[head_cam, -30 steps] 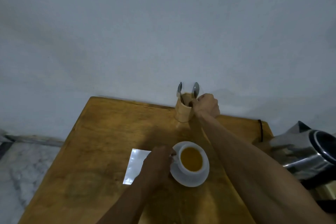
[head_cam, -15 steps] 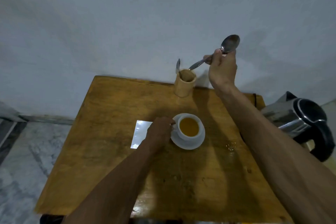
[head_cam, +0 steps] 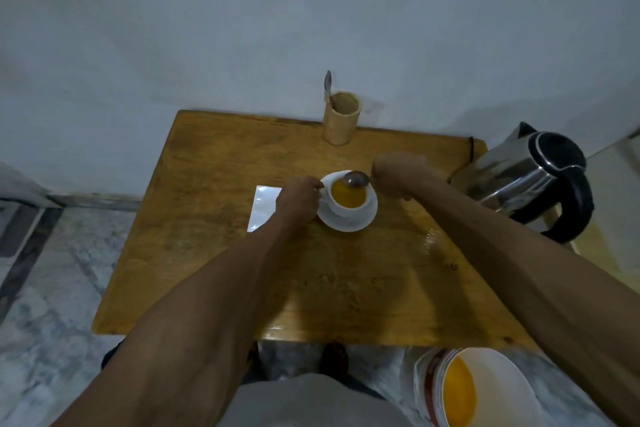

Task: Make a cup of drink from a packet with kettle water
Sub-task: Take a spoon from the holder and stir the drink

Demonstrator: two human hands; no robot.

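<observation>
A white cup (head_cam: 341, 208) of orange drink sits on a white saucer (head_cam: 360, 221) in the middle of the wooden table (head_cam: 214, 253). My left hand (head_cam: 298, 201) grips the cup's handle on its left side. My right hand (head_cam: 398, 174) holds a metal spoon (head_cam: 356, 179), its bowl over the cup's far rim. A shiny silver packet (head_cam: 262, 206) lies flat just left of my left hand, partly hidden by it. The steel kettle (head_cam: 530, 180) with a black handle stands at the table's right edge.
A wooden holder (head_cam: 341, 121) with one spoon (head_cam: 327, 84) in it stands at the table's back edge by the wall. A white bucket (head_cam: 485, 388) with orange liquid sits on the marble floor at the lower right. A wet patch (head_cam: 429, 239) glistens right of the saucer.
My right hand drew a spoon out of the holder, lifted it, then brought it down to the cup's rim. My left hand stayed on the cup's handle. The camera tilted further down.
</observation>
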